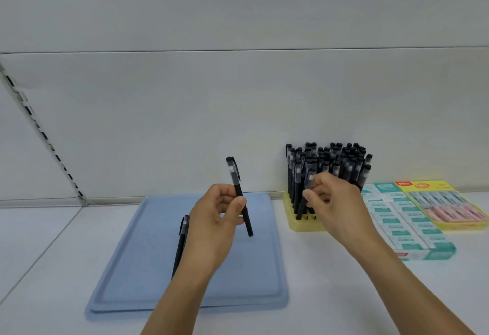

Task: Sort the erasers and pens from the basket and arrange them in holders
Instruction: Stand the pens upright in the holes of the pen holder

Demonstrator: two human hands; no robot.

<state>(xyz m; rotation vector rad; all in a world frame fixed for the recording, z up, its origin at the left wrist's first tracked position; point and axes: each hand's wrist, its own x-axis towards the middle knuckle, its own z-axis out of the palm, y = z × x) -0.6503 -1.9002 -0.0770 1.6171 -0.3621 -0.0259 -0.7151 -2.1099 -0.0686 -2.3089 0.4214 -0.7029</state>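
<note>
Looks nearly done: right hand (334, 202) is pinching a pen into the packed yellow holder (304, 225), left hand (214, 218) grips another pen (239, 195), one last pen (180, 244) lies on the blue tray (132, 268), erasers (402, 218) already boxed.

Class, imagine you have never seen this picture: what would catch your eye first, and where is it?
First, the two hands in the middle: the left hand holds a black pen upright over the blue tray, while the right hand lowers another pen into the yellow holder, already crowded with black pens. Next, the bright eraser boxes at the right edge, beside that holder.
</note>
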